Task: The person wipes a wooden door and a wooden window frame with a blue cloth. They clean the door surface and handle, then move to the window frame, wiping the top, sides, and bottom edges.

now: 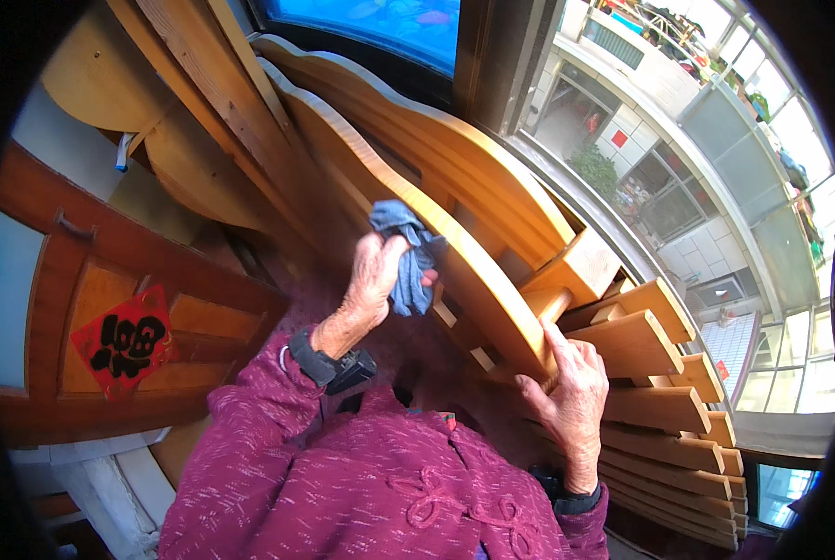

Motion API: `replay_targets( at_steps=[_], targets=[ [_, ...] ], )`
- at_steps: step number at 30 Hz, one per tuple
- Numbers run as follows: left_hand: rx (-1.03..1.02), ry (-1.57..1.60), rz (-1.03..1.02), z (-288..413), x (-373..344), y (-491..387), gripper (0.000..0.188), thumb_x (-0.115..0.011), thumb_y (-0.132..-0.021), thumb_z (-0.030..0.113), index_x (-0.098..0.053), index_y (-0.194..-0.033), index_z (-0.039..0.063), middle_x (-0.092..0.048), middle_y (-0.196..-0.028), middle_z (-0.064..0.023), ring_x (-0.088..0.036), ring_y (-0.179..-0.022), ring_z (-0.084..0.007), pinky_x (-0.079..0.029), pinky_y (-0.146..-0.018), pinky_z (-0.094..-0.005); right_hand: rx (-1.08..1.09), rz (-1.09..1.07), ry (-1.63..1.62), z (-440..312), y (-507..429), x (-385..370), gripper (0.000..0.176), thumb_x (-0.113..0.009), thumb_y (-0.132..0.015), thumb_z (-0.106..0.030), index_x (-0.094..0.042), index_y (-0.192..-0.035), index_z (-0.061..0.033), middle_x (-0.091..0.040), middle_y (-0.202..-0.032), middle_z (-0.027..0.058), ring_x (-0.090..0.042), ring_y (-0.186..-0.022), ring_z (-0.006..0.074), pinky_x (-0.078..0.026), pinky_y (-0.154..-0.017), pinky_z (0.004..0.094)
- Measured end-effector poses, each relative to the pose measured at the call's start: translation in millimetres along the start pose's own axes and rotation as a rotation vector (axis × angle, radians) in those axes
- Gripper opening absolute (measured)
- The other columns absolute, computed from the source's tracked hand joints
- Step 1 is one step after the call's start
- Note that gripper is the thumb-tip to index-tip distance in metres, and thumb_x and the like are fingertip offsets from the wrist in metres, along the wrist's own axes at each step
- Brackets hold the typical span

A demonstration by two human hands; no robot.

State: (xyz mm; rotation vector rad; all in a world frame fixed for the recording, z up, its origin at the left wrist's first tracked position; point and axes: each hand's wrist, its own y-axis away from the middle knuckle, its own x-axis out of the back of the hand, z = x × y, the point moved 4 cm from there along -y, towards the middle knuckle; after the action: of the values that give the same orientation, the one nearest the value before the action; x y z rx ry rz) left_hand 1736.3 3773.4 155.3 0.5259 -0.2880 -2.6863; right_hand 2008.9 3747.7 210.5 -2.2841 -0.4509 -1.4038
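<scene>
In my left hand [375,276] is a crumpled blue-grey cloth [409,259], bunched in the fingers. The cloth lies against or just beside the edge of a wooden panel [459,241] with a wavy, pale top edge. My right hand [568,385] rests on the near end of this same panel, thumb on one side and fingers on the other. Behind it stands a second wavy panel [473,154] of similar wood. The two look like bed headboards or footboards stood on edge.
Several stacked wooden slats [655,420] stick out on the right, near a window [522,133] onto a courtyard. On the left is a brown wooden door [200,336] with a red paper decoration [125,341]. Tall wooden boards [207,77] lean at upper left.
</scene>
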Motion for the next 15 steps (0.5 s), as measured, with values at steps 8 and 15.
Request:
replay_targets(
  at_steps=[8, 15],
  targets=[
    [-0.21, -0.237, -0.229, -53.7, -62.9, 78.6, 0.027, -0.048, -0.088, 0.013, -0.061, -0.109, 0.002, -0.067, -0.092, -0.0078, -0.065, -0.075, -0.0145, -0.052, -0.067, -0.0271, 0.103, -0.016, -0.054, 9.0, 2.5, 0.4, 0.077, -0.078, -0.064, -0.024, -0.05, -0.134, -0.0079, -0.063, -0.098, 0.0126, -0.057, -0.097, 0.0301, -0.046, -0.086, 0.0393],
    [-0.413, -0.511, 0.028, -89.1, -31.3, 71.9, 0.023, -0.047, -0.077, 0.002, -0.063, -0.094, -0.001, -0.067, -0.089, -0.0097, -0.062, -0.088, -0.0186, -0.048, -0.082, -0.0315, 0.158, 0.019, -0.071, 15.6, 3.1, -2.7, 0.075, -0.077, -0.066, -0.028, -0.051, -0.134, -0.0102, -0.063, -0.094, 0.0154, -0.06, -0.093, 0.0321, -0.05, -0.082, 0.0414]
  ],
)
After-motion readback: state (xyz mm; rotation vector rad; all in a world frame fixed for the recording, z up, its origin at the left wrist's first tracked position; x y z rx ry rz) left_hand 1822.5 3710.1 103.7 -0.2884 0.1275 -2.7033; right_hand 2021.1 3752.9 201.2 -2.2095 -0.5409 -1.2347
